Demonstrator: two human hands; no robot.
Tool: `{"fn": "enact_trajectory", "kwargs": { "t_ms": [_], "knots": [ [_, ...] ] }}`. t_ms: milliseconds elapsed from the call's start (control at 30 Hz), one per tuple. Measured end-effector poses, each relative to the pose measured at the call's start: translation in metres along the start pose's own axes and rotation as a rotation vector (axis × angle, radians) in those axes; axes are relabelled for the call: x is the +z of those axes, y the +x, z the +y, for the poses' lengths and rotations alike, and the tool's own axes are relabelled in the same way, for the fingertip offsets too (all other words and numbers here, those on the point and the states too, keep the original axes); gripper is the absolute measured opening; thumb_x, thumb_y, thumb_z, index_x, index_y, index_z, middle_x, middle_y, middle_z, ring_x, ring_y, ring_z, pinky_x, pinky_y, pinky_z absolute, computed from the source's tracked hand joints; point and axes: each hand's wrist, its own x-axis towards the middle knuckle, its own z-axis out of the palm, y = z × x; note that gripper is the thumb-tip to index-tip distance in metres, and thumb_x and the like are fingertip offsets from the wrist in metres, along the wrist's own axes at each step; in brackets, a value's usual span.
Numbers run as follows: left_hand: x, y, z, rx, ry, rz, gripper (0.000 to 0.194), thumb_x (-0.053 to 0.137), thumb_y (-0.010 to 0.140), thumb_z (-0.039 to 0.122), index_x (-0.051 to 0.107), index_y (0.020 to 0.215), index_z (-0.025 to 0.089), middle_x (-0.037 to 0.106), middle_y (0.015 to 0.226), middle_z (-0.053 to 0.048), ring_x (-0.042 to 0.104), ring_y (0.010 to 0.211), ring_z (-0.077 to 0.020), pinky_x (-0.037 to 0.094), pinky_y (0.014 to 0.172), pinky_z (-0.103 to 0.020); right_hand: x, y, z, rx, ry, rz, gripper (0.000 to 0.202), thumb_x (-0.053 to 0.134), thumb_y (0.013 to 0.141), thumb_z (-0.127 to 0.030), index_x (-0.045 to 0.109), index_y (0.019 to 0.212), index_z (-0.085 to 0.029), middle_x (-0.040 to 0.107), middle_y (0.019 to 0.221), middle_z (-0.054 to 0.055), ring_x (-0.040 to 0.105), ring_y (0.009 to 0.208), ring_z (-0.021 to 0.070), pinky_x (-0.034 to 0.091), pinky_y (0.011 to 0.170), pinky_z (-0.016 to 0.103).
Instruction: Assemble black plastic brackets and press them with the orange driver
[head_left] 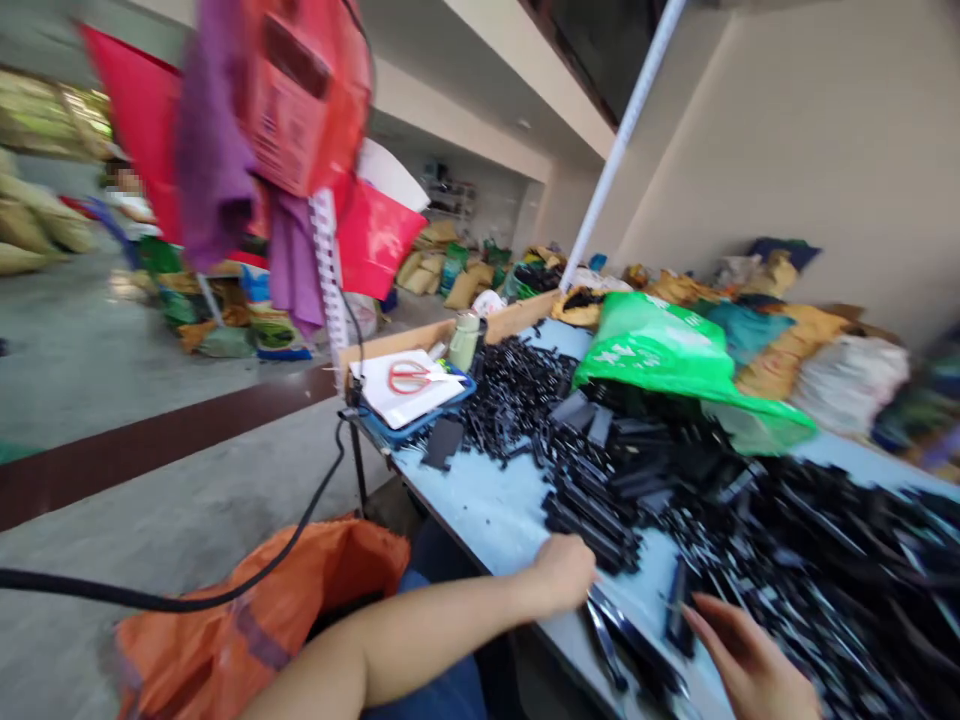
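My left hand (pixel 566 575) is closed in a fist low over the front edge of the blue table; its fingers are turned away, so what they hold is hidden. Just beside it lie long, shiny black pieces (pixel 630 640), blurred, their kind unclear. My right hand (pixel 750 655) reaches in at the lower right, with its fingertips at a short black plastic part (pixel 679 606) that it seems to pinch. Beyond both hands spreads a heap of black plastic parts (pixel 600 500), with longer strips toward the right.
A blue tray (pixel 397 435) carries paper and red-handled scissors (pixel 412 377), near a green bottle (pixel 465 340). A green bag (pixel 660 345) lies on the heap. An orange sack (pixel 217 640) stands at left, crossed by a black cable (pixel 300 540). Purple cloth (pixel 214 130) hangs above.
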Motion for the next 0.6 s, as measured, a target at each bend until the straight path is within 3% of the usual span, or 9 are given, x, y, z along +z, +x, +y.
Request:
{"fn": "enact_trajectory", "kwargs": {
  "t_ms": [100,200,333,600],
  "knots": [
    [0.001,0.006,-0.010,-0.010,-0.046,0.024,0.033,0.044,0.088,0.034,0.067,0.083,0.011,0.068,0.087,-0.013,0.061,0.085,-0.0230,0.043,0.070,-0.029,-0.004,-0.016,-0.009,0.078,0.020,-0.011,0.042,0.054,0.071,-0.059,0.063,0.086,-0.021,0.070,0.084,0.008,0.066,0.076,0.0245,0.054,0.069,0.034],
    [-0.003,0.017,-0.018,0.020,-0.062,0.016,0.043,0.029,0.094,0.037,0.065,0.092,0.013,0.067,0.091,-0.011,0.060,0.084,-0.0194,0.041,0.070,-0.028,-0.007,-0.025,-0.008,0.128,0.025,0.005,0.038,0.053,0.075,-0.055,0.062,0.084,-0.019,0.069,0.083,0.007,0.065,0.075,0.0217,0.051,0.069,0.031],
    [-0.008,0.021,-0.019,0.102,-0.056,-0.058,0.035,0.039,0.090,0.038,0.066,0.084,0.017,0.068,0.084,-0.006,0.061,0.078,-0.0167,0.040,0.066,-0.024,-0.007,-0.035,-0.002,0.139,0.051,-0.073,0.030,0.053,0.079,-0.048,0.062,0.080,-0.019,0.068,0.076,0.004,0.064,0.070,0.0186,0.049,0.065,0.028],
    [-0.016,0.006,-0.008,0.140,0.070,-0.139,0.028,0.043,0.089,0.032,0.065,0.084,0.015,0.066,0.086,-0.008,0.061,0.083,-0.0193,0.043,0.075,-0.027,-0.008,-0.036,-0.003,0.073,-0.039,-0.183,0.019,0.050,0.083,-0.034,0.060,0.076,-0.020,0.065,0.073,0.002,0.060,0.067,0.0160,0.044,0.062,0.026]
  ]
}}
